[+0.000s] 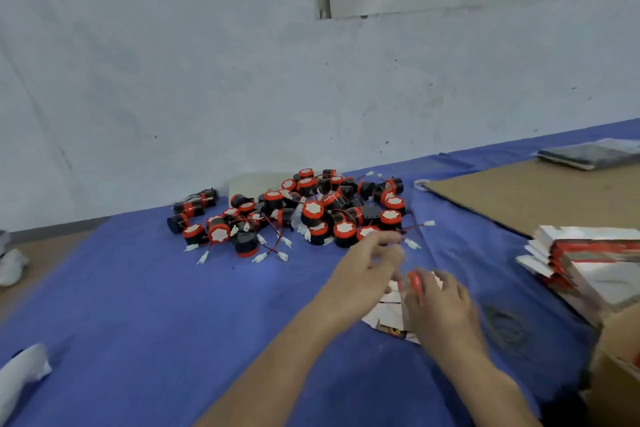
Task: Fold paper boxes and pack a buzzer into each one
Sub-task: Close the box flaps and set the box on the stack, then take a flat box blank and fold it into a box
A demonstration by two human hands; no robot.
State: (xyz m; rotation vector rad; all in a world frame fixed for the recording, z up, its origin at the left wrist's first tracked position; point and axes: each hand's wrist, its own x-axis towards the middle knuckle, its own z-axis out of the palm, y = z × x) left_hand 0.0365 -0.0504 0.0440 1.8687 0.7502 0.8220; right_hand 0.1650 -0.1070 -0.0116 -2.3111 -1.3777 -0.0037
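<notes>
Your right hand (pixel 440 308) grips a red-capped buzzer (pixel 414 282), fingers closed round it, over a partly folded paper box (pixel 389 317) lying on the blue-covered desk (pixel 138 305). Your left hand (pixel 367 263) hovers just beside it with fingers loosely curled — motion blur hides whether they pinch its wire. The loose buzzer pile (pixel 304 211) sits toward the far edge; flat box blanks (pixel 585 260) are stacked at the right edge. You seem to be at the packing step — next, tuck the wire and seat the buzzer inside.

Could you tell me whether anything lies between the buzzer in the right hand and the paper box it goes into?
Nothing visible does: the right hand holds the buzzer directly over the paper box, though motion blur hides the box's opening.
</notes>
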